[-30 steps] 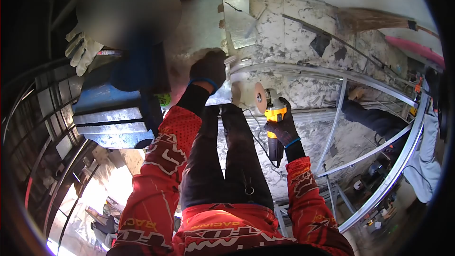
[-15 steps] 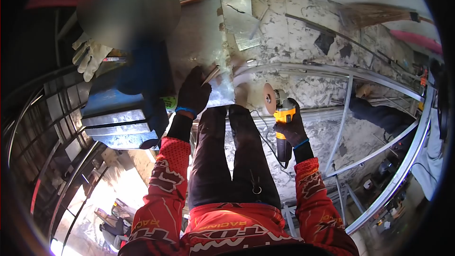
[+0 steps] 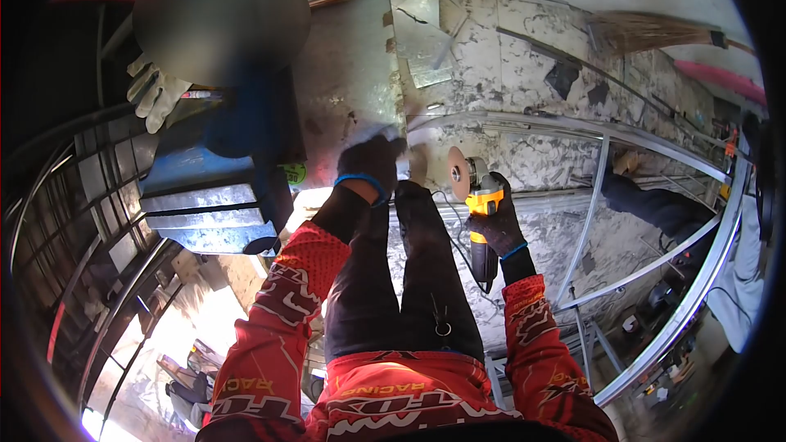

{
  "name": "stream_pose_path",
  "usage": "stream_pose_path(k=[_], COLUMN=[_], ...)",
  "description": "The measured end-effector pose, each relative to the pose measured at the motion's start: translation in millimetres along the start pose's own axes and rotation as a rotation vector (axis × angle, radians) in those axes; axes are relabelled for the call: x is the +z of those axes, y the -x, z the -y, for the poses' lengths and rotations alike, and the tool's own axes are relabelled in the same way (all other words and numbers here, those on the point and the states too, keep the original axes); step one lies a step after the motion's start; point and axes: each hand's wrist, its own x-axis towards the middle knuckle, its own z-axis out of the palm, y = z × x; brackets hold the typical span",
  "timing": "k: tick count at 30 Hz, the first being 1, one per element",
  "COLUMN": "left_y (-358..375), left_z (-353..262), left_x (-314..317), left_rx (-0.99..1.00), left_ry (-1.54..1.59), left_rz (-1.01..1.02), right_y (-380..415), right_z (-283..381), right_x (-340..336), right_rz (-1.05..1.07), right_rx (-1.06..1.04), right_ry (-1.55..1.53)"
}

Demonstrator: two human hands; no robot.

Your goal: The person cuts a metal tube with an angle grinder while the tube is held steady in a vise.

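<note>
- Premises: metal fabrication workshop.
- Evidence: curved steel-tube frame [image 3: 655, 155] laid across a stained, paint-spattered concrete floor [image 3: 524, 41].
- Yellow angle grinder [image 3: 479, 196] with fitted disc in use.
- Loose sheet-metal offcuts [image 3: 422, 37], a broom [image 3: 655, 31], and a work-gloved co-worker's hand [image 3: 155, 90] nearby.

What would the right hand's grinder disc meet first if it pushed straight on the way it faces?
Probably the left hand, gloved, holding the metal strip's end just left of the disc; depth is unclear.

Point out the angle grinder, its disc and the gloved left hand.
angle grinder [image 3: 481, 200]: head view, on its yellow body.
disc [image 3: 456, 172]: head view, on the round face.
left hand [image 3: 370, 162]: head view, on the glove's back.
</note>
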Motion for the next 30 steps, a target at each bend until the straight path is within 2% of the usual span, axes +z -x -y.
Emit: stream_pose_path(k=[1, 2, 3, 5, 6, 9, 11, 13, 14, 17, 18, 19, 21, 23, 25, 26, 30], left_y=[3.0, -0.7, -2.4, -7.6, -6.0, -13.7, -24.3, -24.3, -28.3, -21.9, -17.8, -17.2, -17.8, -33.1, -25.5, -15.7, -4.4], left_z=[-4.5, 5.2, 7.7, 12.3, 18.7, 31.8, 40.4, 42.6, 47.4, 36.7, 32.9, 33.7, 40.5, 54.3, 46.7, 32.8, 22.3], left_x=[-2.8, 20.1, 25.5, 38.3, 29.9, 40.8, 45.8, 54.7, 61.5, 55.7, 46.2, 50.4, 62.3, 73.8, 64.4, 38.4, 25.4], left_rx=[0.054, 0.082, 0.084, 0.049, 0.357, 0.242, 0.260, 0.263, 0.312, 0.371, 0.447, 0.448, 0.165, 0.247, 0.099, 0.103, 0.020], left_ry=[0.023, 0.161, 0.158, 0.163, -0.010, -0.064, -0.049, 0.027, 0.068, 0.152, 0.177, 0.179, 0.201, 0.118, 0.294, 0.402, 0.605], left_rz=[0.175, 0.110, 0.110, -0.050, -0.122, -0.144, -0.096, -0.184, -0.288, -0.343, -0.294, -0.292, -0.302, -0.388, -0.248, -0.263, -0.354], right_y=[0.3, 1.2, 0.7, -0.6, 0.9, 5.8, 1.6, 7.1, 7.8, 7.7, 7.0, 8.0, 11.2, 6.9, 12.6, 10.4, 8.6], right_z=[-0.8, -1.7, -2.2, -5.0, -6.6, -6.4, -3.0, -5.4, -3.7, -5.8, -3.9, -1.7, -3.0, -9.6, -12.5, -10.5, -6.6], right_x=[0.6, 1.5, 2.3, 1.6, 0.5, -0.5, -0.4, 0.2, 0.9, 1.1, -0.1, 0.0, 2.5, 0.9, -0.6, -0.7, 0.0], right_rz=[-0.002, -0.003, 0.000, -0.006, -0.010, -0.015, -0.016, -0.037, -0.035, -0.033, -0.034, -0.031, -0.025, -0.038, -0.026, -0.018, -0.015], right_rx=[-0.005, -0.005, -0.005, -0.007, -0.025, -0.020, -0.004, 0.021, 0.012, -0.017, -0.016, 0.000, 0.013, -0.069, -0.039, -0.031, -0.012], right_ry=[0.011, 0.009, 0.004, -0.002, -0.005, -0.027, -0.045, -0.045, -0.042, -0.040, -0.037, -0.061, -0.088, 0.049, -0.043, -0.067, -0.086])
